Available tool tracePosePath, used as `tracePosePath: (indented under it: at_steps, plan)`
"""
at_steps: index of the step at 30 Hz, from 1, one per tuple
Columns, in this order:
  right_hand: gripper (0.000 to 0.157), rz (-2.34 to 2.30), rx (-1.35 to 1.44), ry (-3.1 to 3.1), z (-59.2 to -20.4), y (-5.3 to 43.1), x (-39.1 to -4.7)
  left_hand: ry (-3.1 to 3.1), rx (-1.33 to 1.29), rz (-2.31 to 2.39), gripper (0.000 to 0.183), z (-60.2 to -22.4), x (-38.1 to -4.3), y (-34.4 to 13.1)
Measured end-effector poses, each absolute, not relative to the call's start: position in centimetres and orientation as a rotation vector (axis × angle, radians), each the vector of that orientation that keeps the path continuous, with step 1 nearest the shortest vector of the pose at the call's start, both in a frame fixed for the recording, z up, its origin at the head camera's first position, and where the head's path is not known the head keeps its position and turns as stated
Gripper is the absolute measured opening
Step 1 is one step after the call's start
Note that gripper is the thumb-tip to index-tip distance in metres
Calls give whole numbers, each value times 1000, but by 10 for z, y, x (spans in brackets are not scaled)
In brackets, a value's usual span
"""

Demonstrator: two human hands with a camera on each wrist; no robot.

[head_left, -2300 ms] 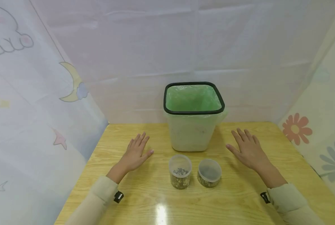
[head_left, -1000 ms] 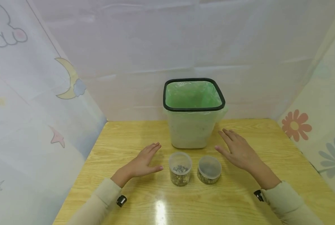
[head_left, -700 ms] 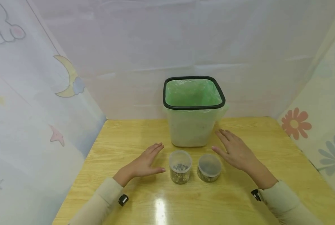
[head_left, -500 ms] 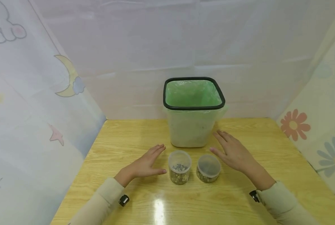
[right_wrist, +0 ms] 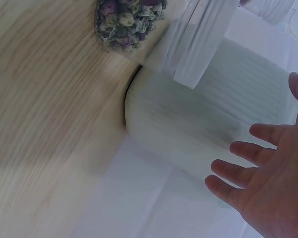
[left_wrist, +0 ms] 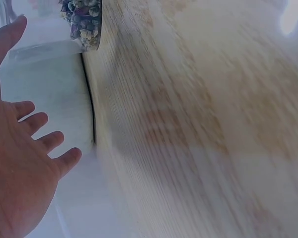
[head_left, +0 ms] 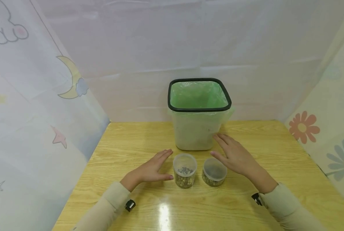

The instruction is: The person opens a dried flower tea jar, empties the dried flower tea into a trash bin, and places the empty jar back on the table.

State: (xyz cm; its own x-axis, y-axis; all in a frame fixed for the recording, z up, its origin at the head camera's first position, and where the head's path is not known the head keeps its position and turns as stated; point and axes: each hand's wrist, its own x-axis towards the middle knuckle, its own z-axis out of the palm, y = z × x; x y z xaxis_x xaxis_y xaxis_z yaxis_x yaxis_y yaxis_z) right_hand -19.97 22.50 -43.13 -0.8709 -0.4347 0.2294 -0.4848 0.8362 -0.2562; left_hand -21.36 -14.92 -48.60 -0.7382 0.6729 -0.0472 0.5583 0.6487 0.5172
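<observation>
Currently, the tall jar [head_left: 184,175] is positioned beside the left hand [head_left: 150,170], the short jar [head_left: 214,173] beside the right hand [head_left: 236,156]; both hands are loosely spread; jars are cropped in wrist views.

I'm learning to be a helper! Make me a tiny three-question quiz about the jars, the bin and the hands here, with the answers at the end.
1. True or false: the right hand is inside the bin.
2. What colour is the bag lining the bin? A) red B) green C) blue
3. Fill in the number: ___ jars stand on the table in front of the bin.

Key:
1. False; it is outside, with its fingers held out.
2. B
3. Two
</observation>
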Motion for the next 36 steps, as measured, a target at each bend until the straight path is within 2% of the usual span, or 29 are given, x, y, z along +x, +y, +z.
tracePosePath:
  at_steps: [36]
  plan:
    - [76, 453, 850, -2789, -425, 189, -199, 2574, 1025, 800, 114, -491, -213, -132]
